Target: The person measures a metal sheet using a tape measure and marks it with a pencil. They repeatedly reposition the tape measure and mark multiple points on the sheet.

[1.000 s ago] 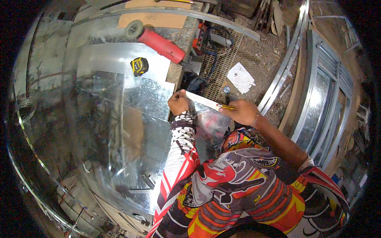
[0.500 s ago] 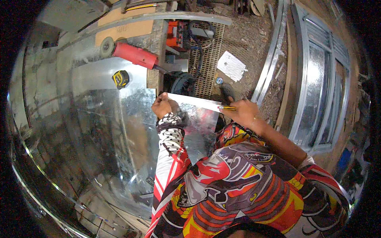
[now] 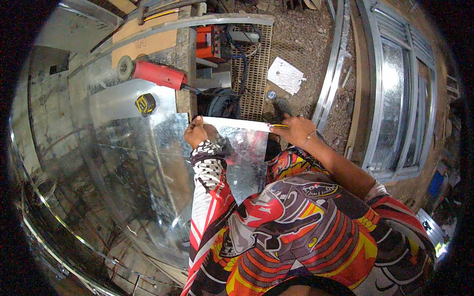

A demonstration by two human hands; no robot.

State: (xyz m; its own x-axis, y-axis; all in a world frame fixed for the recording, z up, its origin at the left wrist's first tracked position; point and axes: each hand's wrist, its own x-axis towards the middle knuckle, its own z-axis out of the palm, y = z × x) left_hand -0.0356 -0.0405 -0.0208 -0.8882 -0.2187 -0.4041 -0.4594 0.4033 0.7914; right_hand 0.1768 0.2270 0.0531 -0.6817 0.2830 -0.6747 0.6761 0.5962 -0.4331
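My left hand point(image 3: 196, 134) pinches the far left corner of a shiny metal sheet point(image 3: 245, 144), thumb and fingers closed on it. A bright white strip point(image 3: 234, 123) runs along the sheet's far edge; whether it is a folded flange or reflected light I cannot tell. At the strip's right end, my right hand point(image 3: 299, 131) grips a yellow-and-black pencil point(image 3: 279, 126) and lies against the sheet's right corner. A black-and-yellow tape measure point(image 3: 145, 104) rests on the metal-covered bench point(image 3: 148, 148). Beyond it lies a red angle grinder point(image 3: 159, 75) with a worn disc.
An orange-red machine point(image 3: 209, 42) with dark cables stands past the bench edge, beside a perforated metal grate point(image 3: 259, 64). A torn white sheet point(image 3: 286, 75) lies on the gravel. Long metal profiles point(image 3: 334, 74) and a metal-framed panel point(image 3: 395, 93) are on the right.
The sheet's far edge has turned slightly, and its right end sits a little higher in view. Both hands keep their holds; the whole view has shifted slightly.
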